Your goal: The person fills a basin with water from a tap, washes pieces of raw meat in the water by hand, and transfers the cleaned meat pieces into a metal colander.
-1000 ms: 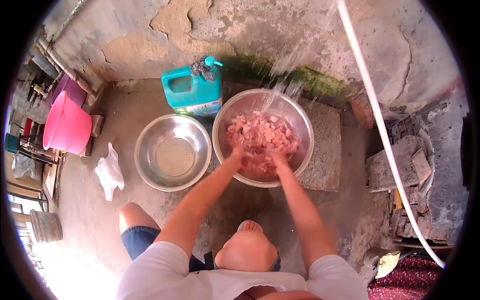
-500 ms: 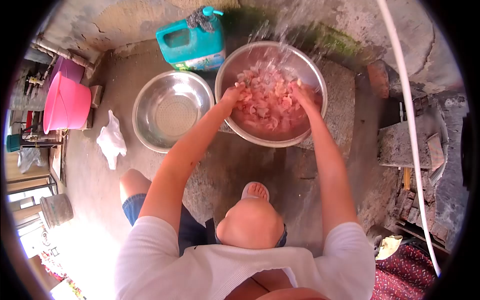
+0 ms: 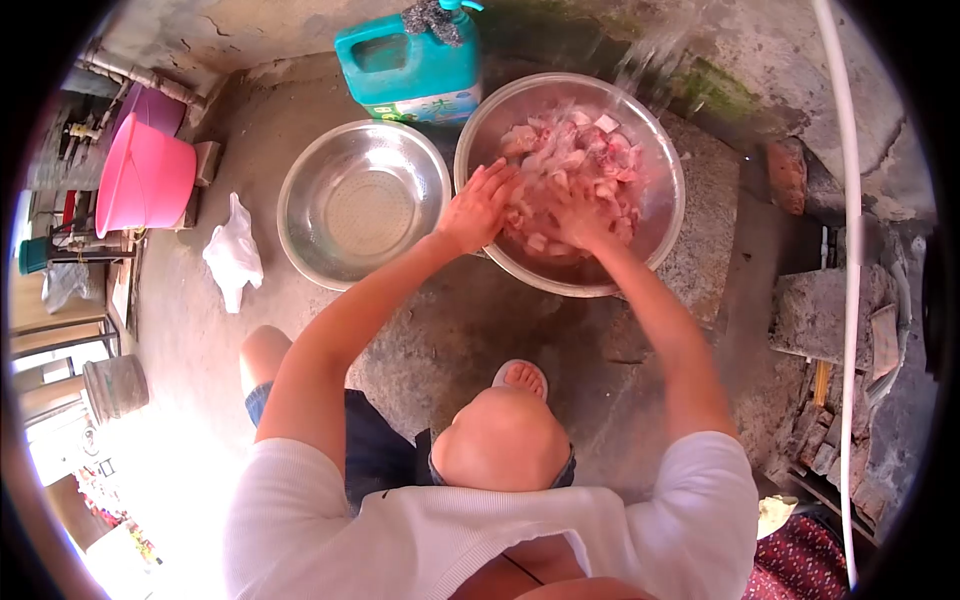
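A large metal basin holds pale pink chunks of raw meat in water. Over the basin's left rim lies my left hand, its fingers stretched out and close together, touching the edge of the meat. My right hand is down among the pieces with its fingers spread, partly covered by water and meat. Water splashes at the back of the basin. Just left of it stands a second metal bowl with a perforated bottom, with nothing in it.
A teal jug with a scouring pad on top stands behind the bowls. Pink bucket and white plastic bag are at the left. A white hose hangs down the right, beside stacked bricks.
The view has shifted, moving the basin up and right in the frame. My left hand has come out of the meat onto the rim; my right hand has moved toward the middle.
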The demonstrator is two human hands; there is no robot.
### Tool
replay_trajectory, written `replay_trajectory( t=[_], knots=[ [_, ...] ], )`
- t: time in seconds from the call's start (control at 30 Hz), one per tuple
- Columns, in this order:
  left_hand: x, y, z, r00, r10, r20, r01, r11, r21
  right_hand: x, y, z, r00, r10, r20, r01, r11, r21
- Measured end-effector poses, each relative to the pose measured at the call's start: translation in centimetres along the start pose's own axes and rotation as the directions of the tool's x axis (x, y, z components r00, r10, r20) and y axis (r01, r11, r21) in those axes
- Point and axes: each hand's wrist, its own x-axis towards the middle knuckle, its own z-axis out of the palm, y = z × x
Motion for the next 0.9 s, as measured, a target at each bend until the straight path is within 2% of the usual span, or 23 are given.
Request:
replay_trajectory(
  t=[0.07, 0.1, 0.13, 0.2, 0.23, 0.27, 0.3, 0.33, 0.4, 0.43, 0.5, 0.53, 0.57, 0.6, 0.63, 0.7, 0.73, 0.77, 0.83, 0.9],
  knots=[
    [-1.4, -0.3, -1.5, 0.996, -0.073, 0.055, 0.077, 0.995, -0.069, -1.0, 2.9, -0.6, 0.956, -0.247, 0.159, 0.259, 0.964, -0.058],
    [-2.3, -0.4, -2.5, 0.993, -0.099, 0.064, 0.105, 0.989, -0.101, -1.1, 3.2, -1.6, 0.985, -0.076, 0.155, 0.108, 0.971, -0.212],
    [-3.2, -0.3, -3.3, 0.989, -0.125, 0.075, 0.134, 0.982, -0.133, -1.2, 2.9, -2.1, 0.990, -0.046, 0.134, 0.067, 0.985, -0.159],
    [-5.4, 0.3, -4.2, 0.963, -0.237, 0.127, 0.237, 0.971, 0.018, -2.4, 1.4, -3.5, 0.993, 0.025, 0.112, -0.020, 0.999, -0.047],
    [-6.5, 0.8, -4.3, 0.940, -0.321, 0.121, 0.310, 0.946, 0.098, -3.0, 2.1, -1.5, 0.987, -0.161, 0.002, 0.159, 0.973, -0.168],
    [-7.4, 1.1, -4.5, 0.911, -0.398, 0.107, 0.376, 0.909, 0.177, -3.5, 0.8, -2.3, 0.989, -0.136, 0.064, 0.139, 0.990, -0.035],
    [-8.5, 0.9, -4.2, 0.830, -0.492, 0.264, 0.411, 0.859, 0.306, -4.1, -1.7, -4.0, 0.985, -0.120, 0.126, 0.108, 0.990, 0.096],
    [-8.8, 0.3, -4.5, 0.800, -0.503, 0.327, 0.387, 0.849, 0.359, -4.8, -3.8, -4.9, 0.975, -0.113, 0.190, 0.069, 0.972, 0.223],
    [-9.1, -0.7, -4.9, 0.718, -0.524, 0.459, 0.320, 0.834, 0.450, -6.8, -6.4, -4.4, 0.956, -0.247, 0.157, 0.166, 0.900, 0.404],
    [-9.0, -1.2, -5.2, 0.676, -0.541, 0.500, 0.353, 0.833, 0.425, -7.9, -7.3, -3.5, 0.934, -0.339, -0.109, 0.356, 0.906, 0.229],
    [-8.6, -1.3, -6.6, 0.586, -0.559, 0.587, 0.416, 0.829, 0.374, -8.1, -6.8, -3.9, 0.961, -0.268, 0.069, 0.229, 0.910, 0.345],
    [-9.2, -1.8, -6.4, 0.619, -0.538, 0.573, 0.395, 0.843, 0.365, -7.8, -6.2, -4.4, 0.958, -0.239, 0.160, 0.162, 0.908, 0.386],
    [-10.0, -2.5, -6.5, 0.651, -0.515, 0.558, 0.369, 0.857, 0.360, -6.6, -5.8, -4.8, 0.949, -0.163, 0.271, 0.099, 0.967, 0.235],
    [-10.9, -3.1, -6.5, 0.680, -0.490, 0.546, 0.341, 0.870, 0.356, -5.6, -5.7, -4.9, 0.972, -0.194, 0.133, 0.136, 0.927, 0.350],
    [-11.4, -3.6, -6.6, 0.712, -0.456, 0.534, 0.335, 0.889, 0.312, -3.9, -4.2, -1.6, 0.981, -0.176, -0.080, 0.193, 0.910, 0.368],
    [-11.7, -3.6, -6.7, 0.697, -0.442, 0.565, 0.274, 0.892, 0.360, 0.7, -3.2, 2.2, 0.935, 0.006, -0.354, 0.130, 0.924, 0.359],
    [-11.8, -3.8, -6.7, 0.690, -0.441, 0.575, 0.246, 0.889, 0.387, 2.4, -4.2, 2.2, 0.963, 0.109, -0.246, 0.008, 0.901, 0.433],
    [-11.9, -3.5, -6.9, 0.742, -0.430, 0.514, 0.284, 0.896, 0.340, 3.8, -5.1, 2.3, 0.971, 0.206, -0.125, -0.120, 0.862, 0.493],
    [-11.0, -2.1, -7.6, 0.831, -0.410, 0.375, 0.341, 0.909, 0.240, 7.3, -4.6, 7.1, 0.894, 0.122, -0.432, -0.006, 0.966, 0.260],
    [-8.9, -1.1, -8.9, 0.929, -0.286, 0.236, 0.254, 0.954, 0.160, 8.5, -4.3, 9.3, 0.931, 0.229, -0.283, -0.114, 0.922, 0.371]
  ],
)
